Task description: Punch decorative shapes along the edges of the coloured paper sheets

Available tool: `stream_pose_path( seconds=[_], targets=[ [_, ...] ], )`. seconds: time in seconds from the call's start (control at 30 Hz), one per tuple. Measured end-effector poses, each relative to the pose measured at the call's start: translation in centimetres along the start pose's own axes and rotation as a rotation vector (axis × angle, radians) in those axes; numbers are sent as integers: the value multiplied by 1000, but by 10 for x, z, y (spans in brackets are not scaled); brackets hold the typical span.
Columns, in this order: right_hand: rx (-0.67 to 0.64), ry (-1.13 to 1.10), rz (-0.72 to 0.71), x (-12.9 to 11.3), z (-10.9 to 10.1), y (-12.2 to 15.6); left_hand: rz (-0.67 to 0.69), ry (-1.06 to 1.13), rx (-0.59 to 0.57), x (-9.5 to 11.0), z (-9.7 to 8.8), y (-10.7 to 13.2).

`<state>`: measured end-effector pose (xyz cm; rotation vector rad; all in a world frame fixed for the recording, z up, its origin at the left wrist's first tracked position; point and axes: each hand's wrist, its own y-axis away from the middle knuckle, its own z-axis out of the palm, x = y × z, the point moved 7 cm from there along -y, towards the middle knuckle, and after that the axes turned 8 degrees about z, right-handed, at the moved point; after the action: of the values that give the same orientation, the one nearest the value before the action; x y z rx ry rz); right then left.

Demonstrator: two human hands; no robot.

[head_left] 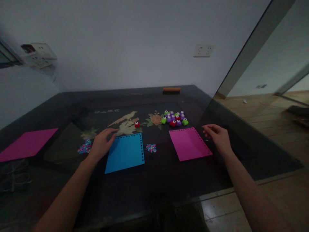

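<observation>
My left hand (103,142) rests at the upper left corner of a blue paper sheet (125,153), fingers stretched out and thumb apart. The sheet has small punched holes along its top and right edges. To the right, my right hand (218,137) is beside a pink paper sheet (189,145), its thumb and fingertips pinched together; I cannot make out whether anything is between them. Holes line this sheet's top and right edges. A red craft punch (137,124) stands above the blue sheet. Small confetti pieces (151,148) lie between the sheets.
Several red, purple and green craft punches (174,118) are grouped behind the pink sheet. More confetti (85,146) lies left of my left hand. Another pink sheet (29,143) is at the far left. An orange-brown bar (171,89) sits at the dark table's (164,180) back edge.
</observation>
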<state>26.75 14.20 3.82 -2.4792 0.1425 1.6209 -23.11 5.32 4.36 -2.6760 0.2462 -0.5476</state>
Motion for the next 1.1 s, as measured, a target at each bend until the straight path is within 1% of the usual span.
stream_pose_path(
  seconds=[0.1,0.17,0.2,0.27,0.33,0.37,0.43,0.47,0.5,0.53,0.6,0.67,0.77,0.93,1.1],
  targets=[
    [-35,-7,-75,-30,9,5,8,23,-33,0,7,1],
    [-113,18,-139,-58,27,13,11,37,-54,0,11,1],
    [-191,60,-164,-71,42,18,9,43,-64,-1,13,1],
    [-414,142,-227,-94,83,33,0,56,-83,-3,16,2],
    [-614,222,-303,-109,128,50,-14,69,-105,-6,17,2],
    [-678,283,-337,-113,150,56,-22,74,-120,-8,18,2],
    [-732,422,-413,-117,192,63,-36,85,-159,-11,17,4],
    [-743,494,-464,-119,210,66,-41,89,-182,-12,17,4],
    [-744,518,-482,-120,227,66,-47,91,-204,-12,17,5],
    [-740,531,-494,-121,241,65,-54,93,-225,-13,17,6],
    [-708,565,-510,-123,261,62,-69,96,-261,-14,16,8],
    [-688,588,-525,-123,274,61,-84,98,-290,-15,16,10],
    [-695,601,-554,-121,284,64,-98,100,-325,-17,18,12],
    [-758,588,-574,-116,293,70,-126,106,-358,-20,21,13],
    [-796,549,-528,-112,296,68,-150,137,-369,-20,20,13]
  ],
)
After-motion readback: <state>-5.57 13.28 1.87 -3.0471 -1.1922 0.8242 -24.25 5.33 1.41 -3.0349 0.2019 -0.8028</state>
